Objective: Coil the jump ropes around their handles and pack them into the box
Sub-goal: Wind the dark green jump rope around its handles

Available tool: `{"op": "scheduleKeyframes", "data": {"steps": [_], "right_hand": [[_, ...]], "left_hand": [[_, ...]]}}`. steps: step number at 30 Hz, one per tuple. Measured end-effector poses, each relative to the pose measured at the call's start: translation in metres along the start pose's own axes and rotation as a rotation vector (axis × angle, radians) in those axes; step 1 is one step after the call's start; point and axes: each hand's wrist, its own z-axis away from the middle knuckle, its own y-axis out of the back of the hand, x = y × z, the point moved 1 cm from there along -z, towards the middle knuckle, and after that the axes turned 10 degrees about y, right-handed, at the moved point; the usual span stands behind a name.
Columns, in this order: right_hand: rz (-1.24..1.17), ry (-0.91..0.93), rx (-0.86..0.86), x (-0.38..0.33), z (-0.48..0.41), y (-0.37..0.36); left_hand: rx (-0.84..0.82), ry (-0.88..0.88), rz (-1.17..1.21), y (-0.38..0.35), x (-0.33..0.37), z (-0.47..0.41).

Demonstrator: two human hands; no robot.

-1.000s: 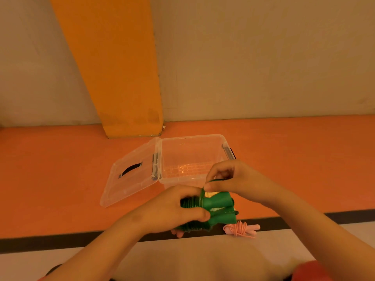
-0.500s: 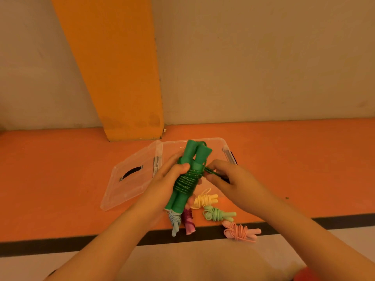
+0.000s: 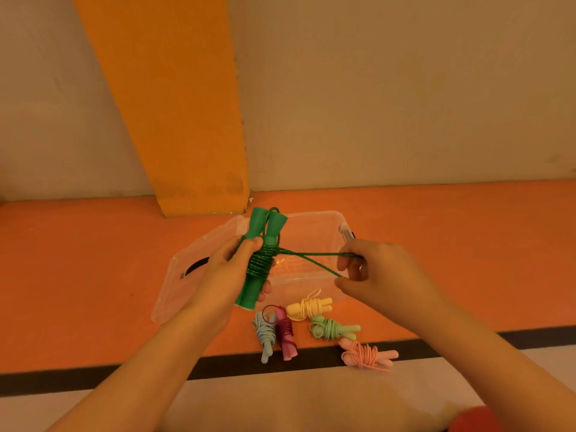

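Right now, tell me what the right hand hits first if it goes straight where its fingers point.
The right hand points left along the taut green jump rope it pinches; it would likely first meet the coiled handles in the left hand.

The orange floor (image 3: 93, 275) below me carries a clear plastic box (image 3: 314, 219), its lid (image 3: 174, 294) swung open to the left and lying flat, black handle (image 3: 196, 265) showing. Five coiled jump ropes lie on the floor in front of the box: the yellow jump rope (image 3: 308, 308) just beside its near wall, the light green jump rope (image 3: 330, 328) below that, and the blue jump rope (image 3: 266, 333) and magenta jump rope (image 3: 285, 333) side by side, their handle ends reaching the black stripe (image 3: 93, 375). The pink jump rope (image 3: 364, 355) lies across that stripe. An orange pillar (image 3: 187, 120) stands on the floor just behind the box.
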Motion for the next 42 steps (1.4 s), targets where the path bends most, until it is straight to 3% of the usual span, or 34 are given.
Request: {"op": "scheduleKeyframes", "data": {"steps": [5, 9, 15, 19, 23, 29, 32, 38, 42], "right_hand": [[-0.674, -0.055, 0.085, 0.000, -0.001, 0.023], [-1.009, 0.021, 0.112, -0.005, -0.002, 0.023], [-1.061, 0.038, 0.113, -0.007, -0.011, 0.012], [-1.075, -0.034, 0.054, -0.009, -0.012, 0.000], [-0.985, -0.110, -0.067, -0.012, -0.014, -0.015], [-1.029, -0.215, -0.173, -0.008, -0.020, -0.025], [-1.129, -0.274, -0.142, -0.006, -0.024, -0.027], [-1.259, -0.336, 0.076, -0.004, -0.024, -0.035], [-1.243, -0.382, 0.160, -0.001, -0.024, -0.038]], "left_hand": [[-0.004, 0.071, 0.053, 0.004, -0.001, -0.007], [0.004, 0.012, -0.178, -0.003, -0.008, -0.006], [-0.295, -0.083, -0.720, -0.027, -0.026, 0.011], [-0.536, 0.041, -0.752, -0.034, -0.027, 0.023], [-0.677, 0.080, -0.863, -0.040, -0.023, 0.034], [-0.866, 0.195, -0.585, -0.040, -0.022, 0.043], [-0.920, 0.220, -0.369, -0.037, -0.019, 0.046], [-0.815, 0.187, -0.198, -0.031, -0.014, 0.045], [-0.734, 0.166, -0.266, -0.034, -0.018, 0.044]]}}
